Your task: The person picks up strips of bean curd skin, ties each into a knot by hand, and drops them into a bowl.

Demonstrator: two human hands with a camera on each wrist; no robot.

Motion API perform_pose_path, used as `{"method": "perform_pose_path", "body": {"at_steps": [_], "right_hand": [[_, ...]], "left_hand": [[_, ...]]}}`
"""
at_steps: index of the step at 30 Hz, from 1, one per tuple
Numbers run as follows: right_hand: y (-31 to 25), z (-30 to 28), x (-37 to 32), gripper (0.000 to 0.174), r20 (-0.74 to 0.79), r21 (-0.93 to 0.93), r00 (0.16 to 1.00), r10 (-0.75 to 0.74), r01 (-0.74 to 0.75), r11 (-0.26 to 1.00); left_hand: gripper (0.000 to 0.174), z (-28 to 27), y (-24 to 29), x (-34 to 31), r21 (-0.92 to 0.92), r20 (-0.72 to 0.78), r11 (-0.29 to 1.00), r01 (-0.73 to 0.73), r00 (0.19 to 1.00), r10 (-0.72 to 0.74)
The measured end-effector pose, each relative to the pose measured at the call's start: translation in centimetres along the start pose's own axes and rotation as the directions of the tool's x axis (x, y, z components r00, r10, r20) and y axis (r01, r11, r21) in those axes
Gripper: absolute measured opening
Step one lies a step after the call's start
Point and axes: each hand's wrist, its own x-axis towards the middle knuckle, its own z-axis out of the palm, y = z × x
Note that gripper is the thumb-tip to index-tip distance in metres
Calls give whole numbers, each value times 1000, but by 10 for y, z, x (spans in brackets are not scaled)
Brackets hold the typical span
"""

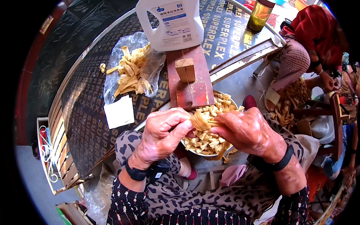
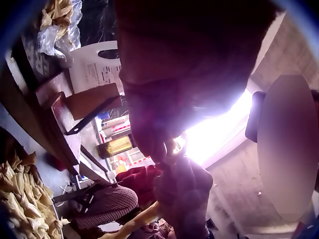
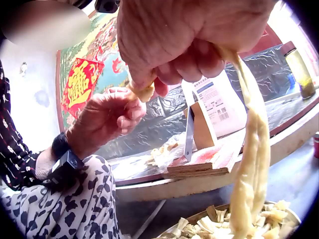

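Note:
Both hands meet over a round bowl (image 1: 202, 153) heaped with pale yellow knotted strips. A soft yellow strip (image 1: 201, 122) is stretched between them. The left hand (image 1: 162, 131) pinches one end between thumb and fingers; the right hand (image 1: 249, 131) grips the other part with curled fingers. In the right wrist view a long tail of the strip (image 3: 249, 144) hangs down from the right hand (image 3: 184, 40), above the bowl, and the left hand (image 3: 107, 117) pinches the bunched end. The left wrist view is dark, its near hand (image 2: 174, 99) mostly in shadow.
A wooden board with an upright block (image 1: 185, 70) and a blade juts over the bowl. Behind stands a white jug (image 1: 174, 26). Loose strips (image 1: 133, 71) lie on a plastic bag, near white paper (image 1: 119, 112). A jar (image 1: 260, 15) and a seated person (image 1: 315, 41) are at right.

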Motion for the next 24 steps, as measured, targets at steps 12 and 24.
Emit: {"method": "perform_pose_path", "body": {"at_steps": [12,24], "right_hand": [[6,-10,-11,13,-93,345,990,104,-66,936],[10,-4,-15,12,20,346,990,138,-137,928]], "left_hand": [[14,-9,10,-4,-164,-5,971,174,984,-178],[44,11,1,15,168,209,982,-81,977,45]]}}
